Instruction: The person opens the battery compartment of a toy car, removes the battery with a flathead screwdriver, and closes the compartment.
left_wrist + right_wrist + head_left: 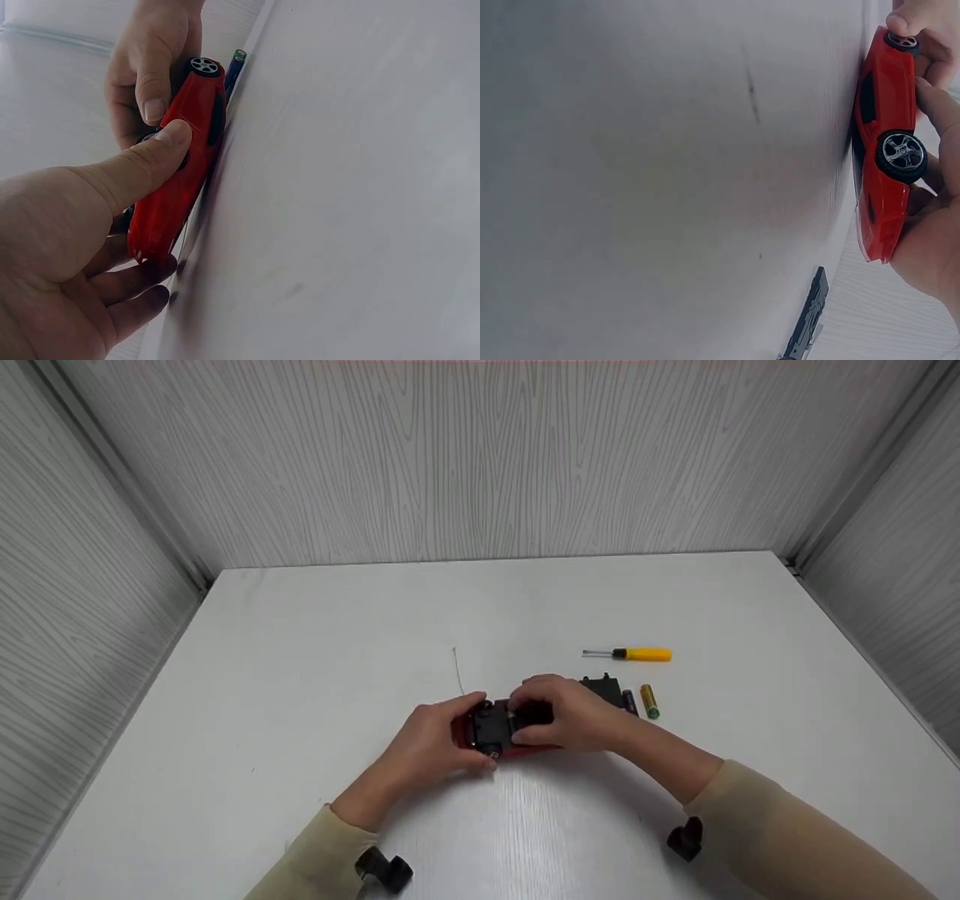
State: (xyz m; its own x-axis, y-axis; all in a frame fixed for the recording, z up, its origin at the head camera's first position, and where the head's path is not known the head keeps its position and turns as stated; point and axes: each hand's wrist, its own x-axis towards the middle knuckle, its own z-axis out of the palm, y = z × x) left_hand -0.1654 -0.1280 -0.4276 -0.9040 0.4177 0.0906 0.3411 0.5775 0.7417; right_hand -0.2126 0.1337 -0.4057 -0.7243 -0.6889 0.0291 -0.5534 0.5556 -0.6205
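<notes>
A red toy car lies upside down on the table, its black underside facing up. My left hand grips one end of it, thumb along the red side. Curled over the underside, my right hand has thumb and fingers on the car's middle. Whether those fingertips pinch a small part there is hidden. Just past the right hand sit a flat black part, partly covered by that hand, a dark battery and a gold-and-green battery.
A screwdriver with a yellow handle lies behind the batteries. A thin pale wire sticks up from behind the car. White table stretches around, with wood-grain panels at the back and both sides.
</notes>
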